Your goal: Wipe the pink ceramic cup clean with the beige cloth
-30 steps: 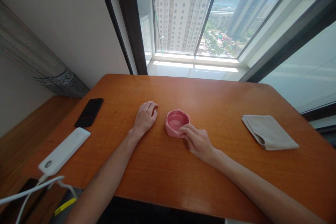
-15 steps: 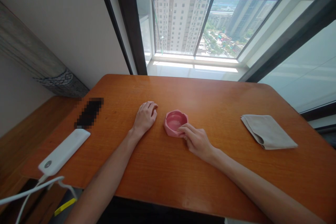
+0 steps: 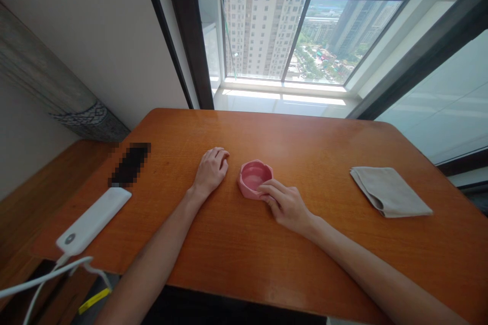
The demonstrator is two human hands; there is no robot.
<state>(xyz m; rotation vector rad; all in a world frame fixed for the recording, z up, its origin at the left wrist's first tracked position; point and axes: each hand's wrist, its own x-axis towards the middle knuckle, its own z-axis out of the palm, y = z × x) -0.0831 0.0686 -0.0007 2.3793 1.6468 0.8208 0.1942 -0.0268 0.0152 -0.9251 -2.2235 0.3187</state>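
A pink ashtray (image 3: 251,181) with a faceted outside and a notched rim sits upright on the wooden table in the middle of the head view. My right hand (image 3: 284,203) pinches its near right rim, fingers over the inside and thumb against the outer wall. To the left of the ashtray, apart from it, my left hand (image 3: 212,168) rests palm down on the tabletop. Its fingers are loosely bent and hold nothing. The inside of the ashtray shows only its pink floor, part of it covered by my right fingers.
A folded grey-beige cloth (image 3: 392,192) lies on the right of the table (image 3: 305,274). At the left are a white power bank (image 3: 93,221) with a white cable (image 3: 46,278) and a blurred-out dark object (image 3: 131,165). A window (image 3: 282,35) stands beyond the far edge.
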